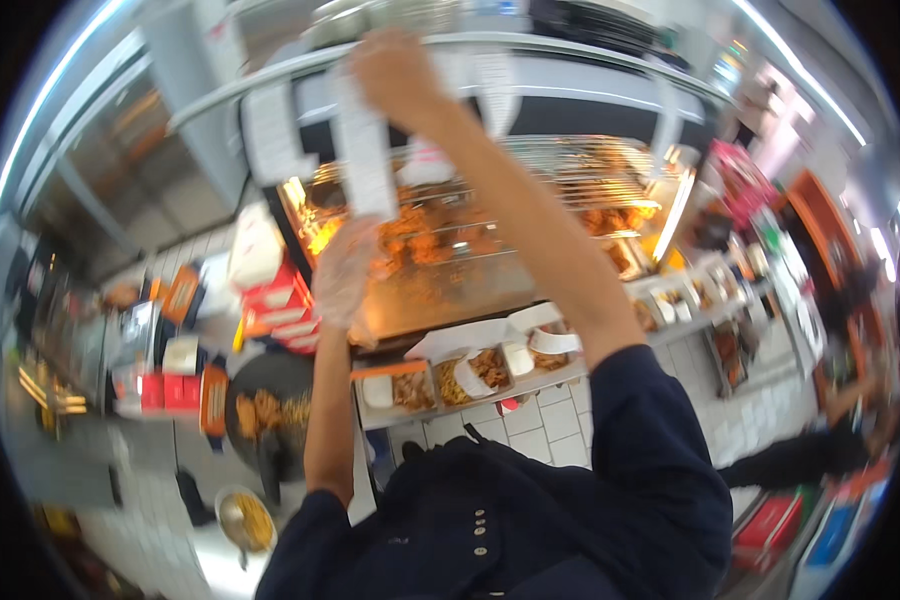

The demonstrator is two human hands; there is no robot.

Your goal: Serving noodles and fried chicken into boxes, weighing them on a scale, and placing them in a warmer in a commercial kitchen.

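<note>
My right hand (394, 75) is raised to the metal ticket rail (570, 46), at the top of a long paper ticket (367, 165). The blur hides whether its fingers grip the paper. My left hand (349, 262), in a clear plastic glove, is at the ticket's lower end; its hold on the paper is unclear. More paper tickets (272, 135) hang along the rail. Behind them is a lit warming cabinet (450, 292) with fried food and wire racks. Below it, open takeaway boxes (469, 375) hold noodles, meat pieces and white cups, with paper strips on some.
Red and white boxes (277, 311) are stacked left of the cabinet. A dark round pan (259, 405) with food and a bowl of noodles (247, 521) stand at lower left. More filled boxes (682, 300) line the right counter. Another person's dark sleeve (802, 454) shows at right.
</note>
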